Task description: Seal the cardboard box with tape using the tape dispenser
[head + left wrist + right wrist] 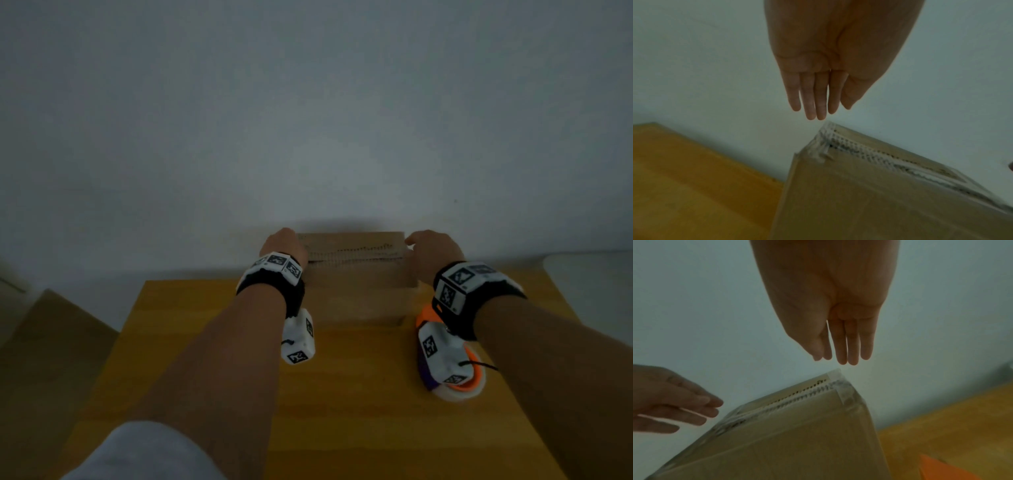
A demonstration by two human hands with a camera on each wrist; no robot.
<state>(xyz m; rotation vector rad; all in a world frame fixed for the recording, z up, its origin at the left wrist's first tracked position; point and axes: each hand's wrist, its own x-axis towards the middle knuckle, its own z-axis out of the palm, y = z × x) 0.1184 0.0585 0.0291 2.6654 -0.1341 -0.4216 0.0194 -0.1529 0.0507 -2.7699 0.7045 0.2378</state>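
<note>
Your wooden table [359, 394] fills the lower frame; the cardboard box [356, 284] sits at its far edge, mid-frame, flaps down with old tape remnants but unsealed. Your left hand [282, 245] and right hand [433, 250] flank it, fingers straight, empty. The tape dispenser [455, 387] lies untouched lower right, mostly hidden under your wrist.

A plain, dim indoor room, its kind unclear: a bare pale wall [308, 120] rises behind a yellow wooden table [342, 411], with a white surface [589, 270] at right.
</note>
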